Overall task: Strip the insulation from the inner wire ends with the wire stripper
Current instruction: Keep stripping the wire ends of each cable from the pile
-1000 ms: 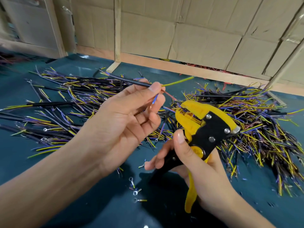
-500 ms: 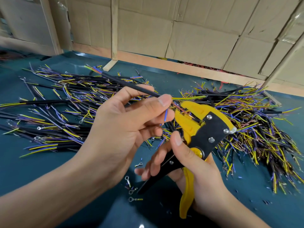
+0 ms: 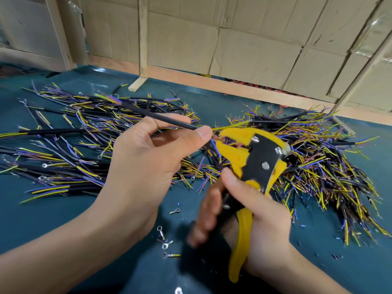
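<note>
Stripper (image 3: 252,158) now nearer cable (image 3: 161,117). Left hand (image 3: 148,166) pinches light, floppy cable near end; right hand (image 3: 250,209) grips handles.

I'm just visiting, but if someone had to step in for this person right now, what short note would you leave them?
Left hand: pinches a black cable near its end, its inner wires pointing at the tool.
Right hand: grips the yellow wire stripper by its handles; its fingers are blurred.
Where: one inner wire lies at the stripper's open mouth, while a yellow-green wire passes above it.
Done: cannot tell for this cable.
Left: squeeze to strip this wire, then its other inner wires. Piles of cables lie on the teal table, with loose ring terminals.
</note>
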